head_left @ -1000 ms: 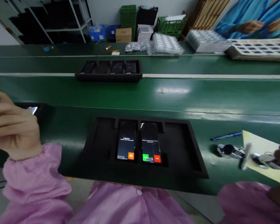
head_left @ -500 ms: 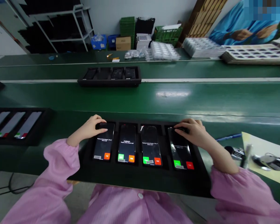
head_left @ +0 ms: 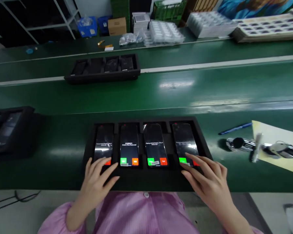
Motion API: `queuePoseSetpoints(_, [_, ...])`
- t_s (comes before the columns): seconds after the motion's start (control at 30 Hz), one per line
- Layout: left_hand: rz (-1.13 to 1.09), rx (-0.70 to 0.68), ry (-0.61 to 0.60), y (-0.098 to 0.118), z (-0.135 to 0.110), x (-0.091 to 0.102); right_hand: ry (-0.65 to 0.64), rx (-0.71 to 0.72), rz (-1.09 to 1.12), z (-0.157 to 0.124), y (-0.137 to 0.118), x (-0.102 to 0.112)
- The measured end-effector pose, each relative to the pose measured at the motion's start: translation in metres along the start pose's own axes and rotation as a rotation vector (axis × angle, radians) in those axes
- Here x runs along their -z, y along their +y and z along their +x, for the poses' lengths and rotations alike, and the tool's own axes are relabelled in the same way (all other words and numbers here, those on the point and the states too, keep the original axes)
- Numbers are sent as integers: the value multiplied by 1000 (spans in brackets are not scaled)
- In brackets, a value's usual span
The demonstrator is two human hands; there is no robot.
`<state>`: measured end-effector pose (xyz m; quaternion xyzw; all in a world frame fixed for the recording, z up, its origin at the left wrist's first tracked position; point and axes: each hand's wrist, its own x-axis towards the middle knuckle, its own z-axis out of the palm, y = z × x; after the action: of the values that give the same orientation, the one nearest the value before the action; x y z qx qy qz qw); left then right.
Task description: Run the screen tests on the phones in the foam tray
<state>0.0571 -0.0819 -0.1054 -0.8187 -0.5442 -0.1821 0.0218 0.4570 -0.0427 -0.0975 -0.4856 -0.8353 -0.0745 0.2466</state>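
Observation:
A black tray (head_left: 141,177) in front of me holds several smartphones in a row, screens up and lit with text. My left hand (head_left: 96,178) is open, its spread fingers over the lower end of the leftmost phone (head_left: 104,138), covering its green button. Over the bottom of the rightmost phone (head_left: 185,138) are the fingers of my right hand (head_left: 208,177), also open and apart; they partly cover its red button. Between them lie two more phones, the left middle one (head_left: 129,141) and the right middle one (head_left: 155,139), both showing green and red buttons.
Another black tray (head_left: 102,77) sits farther back on the green bench, and part of a third tray (head_left: 21,130) is at left. To the right lie a blue pen (head_left: 235,128), shiny metal items and a yellow sheet (head_left: 291,139). Clear plastic trays (head_left: 166,32) are stacked behind.
Both my hands have moved from the phones' top ends down to their lower ends. The tray at left now shows different contents and sits farther left in view. My view has tilted downward.

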Motion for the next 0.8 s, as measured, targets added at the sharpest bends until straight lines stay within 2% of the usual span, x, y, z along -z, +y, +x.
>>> queuePoseSetpoints(0.1, [127, -27, -40, 17, 8, -13, -45, 76, 122, 22, -29, -15])
queuePoseSetpoints(0.17, [176, -37, -62, 16, 9, -11, -111, 109, 126, 33, -42, -22])
queuePoseSetpoints(0.23, [163, -7, -58, 8, 1, -4, -100, 102, 130, 37, -45, -23])
queuePoseSetpoints(0.37, [97, 204, 44, -19, -35, 16, 65, 29, 261, 23, -23, -9])
queuePoseSetpoints(0.43, [136, 291, 13, -30, -48, 22, 100, -70, 250, 16, -7, -1])
queuePoseSetpoints(0.5, [166, 317, -36, -39, -50, 26, 110, -178, 186, 16, 9, 4])
queuePoseSetpoints(0.57, [133, 307, -8, -48, -33, 27, 89, -254, 106, 25, 27, 2])
queuePoseSetpoints(0.67, [38, 311, 60, -67, 19, 19, 9, -295, -21, 48, 58, -15])
queuePoseSetpoints(0.73, [11, 338, -18, -80, 59, 11, -33, -303, -96, 61, 77, -28])
queuePoseSetpoints(0.8, [12, 358, -90, -90, 86, 5, -59, -290, -136, 67, 85, -36])
